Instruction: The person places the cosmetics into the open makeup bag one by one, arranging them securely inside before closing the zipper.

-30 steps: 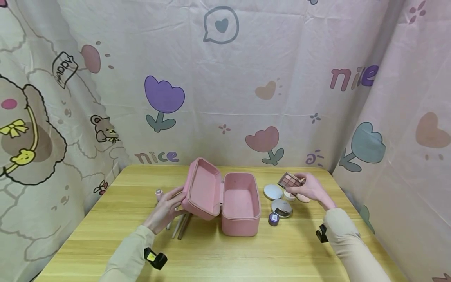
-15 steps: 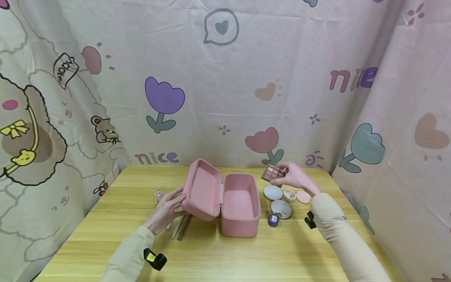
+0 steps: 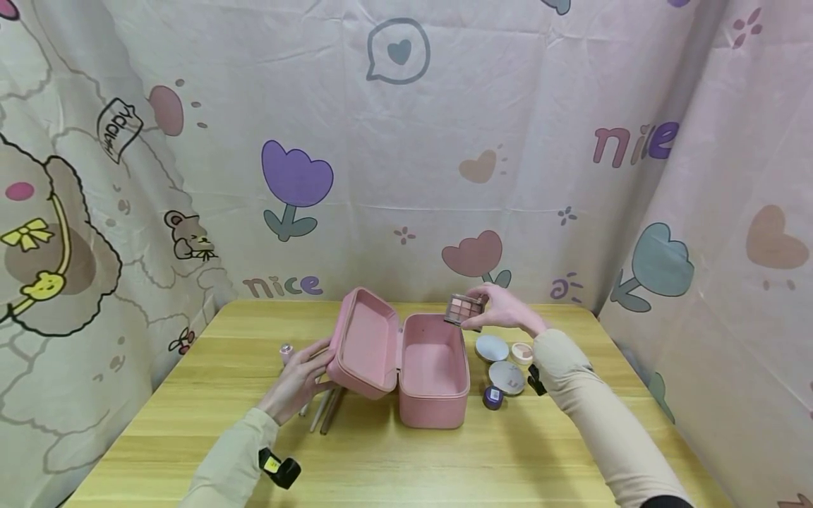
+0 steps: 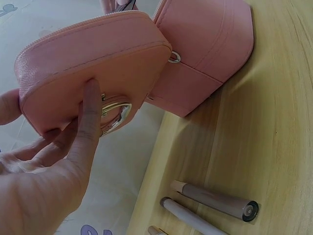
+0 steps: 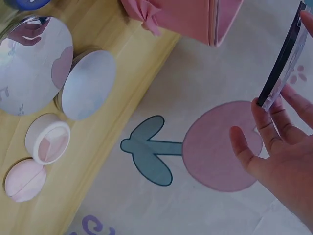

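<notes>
My right hand (image 3: 504, 310) pinches an eyeshadow palette (image 3: 464, 309) by its right edge, over the far right corner of a pink cosmetic case (image 3: 434, 411). In the right wrist view the palette (image 5: 283, 56) appears edge-on, between the thumb and fingers. The case stands with its lid (image 3: 368, 339) swung out to the left. My left hand (image 3: 298, 377) holds that lid by its outer left side. In the left wrist view, fingers lie against the lid's outer face beside a gold-coloured handle (image 4: 116, 116), and a thumb tip sits at its edge.
Right of the case lie two round compacts (image 3: 492, 348), a small round palette (image 3: 522, 353), a pink puff (image 5: 25, 180) and a purple-lidded jar (image 3: 492, 397). Slim tubes (image 4: 215, 199) and a small pink bottle (image 3: 286, 351) lie near the left hand. A printed curtain (image 3: 406, 162) hangs behind.
My right hand has lifted the eyeshadow palette from beside the compacts and carried it left to the case's far right corner. The left hand and lid have stayed put.
</notes>
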### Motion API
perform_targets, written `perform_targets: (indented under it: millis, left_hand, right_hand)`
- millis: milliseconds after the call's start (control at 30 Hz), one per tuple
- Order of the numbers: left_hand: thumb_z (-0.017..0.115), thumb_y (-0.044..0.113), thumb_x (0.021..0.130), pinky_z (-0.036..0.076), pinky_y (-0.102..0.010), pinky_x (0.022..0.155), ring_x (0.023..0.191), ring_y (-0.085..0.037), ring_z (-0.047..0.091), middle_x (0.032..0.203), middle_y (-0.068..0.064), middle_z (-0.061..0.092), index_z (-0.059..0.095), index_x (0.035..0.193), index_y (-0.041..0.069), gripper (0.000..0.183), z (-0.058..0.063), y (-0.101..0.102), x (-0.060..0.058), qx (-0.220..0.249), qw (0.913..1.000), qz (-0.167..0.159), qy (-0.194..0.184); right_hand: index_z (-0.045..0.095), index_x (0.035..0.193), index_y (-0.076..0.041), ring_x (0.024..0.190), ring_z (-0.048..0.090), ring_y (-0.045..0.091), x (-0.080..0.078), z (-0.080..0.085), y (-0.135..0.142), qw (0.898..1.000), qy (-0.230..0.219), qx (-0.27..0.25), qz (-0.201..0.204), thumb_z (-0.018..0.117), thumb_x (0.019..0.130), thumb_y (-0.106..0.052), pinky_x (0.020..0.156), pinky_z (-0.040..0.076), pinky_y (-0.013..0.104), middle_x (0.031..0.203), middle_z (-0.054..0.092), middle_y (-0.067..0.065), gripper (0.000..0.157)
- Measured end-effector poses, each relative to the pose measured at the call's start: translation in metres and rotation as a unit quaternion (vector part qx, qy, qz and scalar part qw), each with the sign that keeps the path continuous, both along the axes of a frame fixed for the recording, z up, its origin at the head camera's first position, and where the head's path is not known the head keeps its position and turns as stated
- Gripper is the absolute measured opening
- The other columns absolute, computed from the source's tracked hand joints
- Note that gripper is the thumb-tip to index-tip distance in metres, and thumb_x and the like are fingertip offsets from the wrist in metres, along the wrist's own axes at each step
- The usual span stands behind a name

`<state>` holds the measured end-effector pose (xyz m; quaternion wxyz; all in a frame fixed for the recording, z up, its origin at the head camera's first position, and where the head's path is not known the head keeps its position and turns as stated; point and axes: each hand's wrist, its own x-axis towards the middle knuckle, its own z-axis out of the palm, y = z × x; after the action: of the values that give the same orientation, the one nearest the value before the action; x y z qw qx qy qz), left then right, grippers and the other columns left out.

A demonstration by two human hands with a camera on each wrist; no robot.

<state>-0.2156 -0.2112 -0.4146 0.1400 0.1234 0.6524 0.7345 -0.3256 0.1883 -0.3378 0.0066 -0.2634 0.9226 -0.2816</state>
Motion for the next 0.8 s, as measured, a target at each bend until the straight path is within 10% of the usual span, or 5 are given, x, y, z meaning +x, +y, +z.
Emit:
perform_targets:
  millis: [233, 800]
  left_hand:
    - [0.041, 0.026, 0.109, 0.051, -0.032, 0.103, 0.116, -0.002, 0.061, 0.133, 0.009, 0.058, 0.013, 0.159, -0.003, 0.064, -0.001, -0.001, -0.001, 0.015, 0.9999, -0.007, 0.002]
    - [0.042, 0.027, 0.109, 0.053, -0.030, 0.100, 0.115, -0.003, 0.062, 0.134, 0.008, 0.057, 0.012, 0.159, -0.003, 0.066, -0.001, -0.002, -0.001, 0.017, 0.9998, -0.010, -0.004]
  right_hand:
    - [0.063, 0.127, 0.005, 0.098, 0.058, 0.027, -0.006, -0.003, -0.022, 1.000, -0.011, 0.007, 0.023, 0.087, 0.072, -0.024, 0.081, 0.050, 0.032, 0.110, 0.064, 0.018, 0.066]
    - [0.062, 0.131, 0.002, 0.098, 0.058, 0.022, -0.017, -0.020, -0.065, 0.995, -0.024, 0.082, 0.050, 0.088, 0.073, -0.027, 0.086, 0.051, 0.032, 0.120, 0.063, 0.017, 0.069]
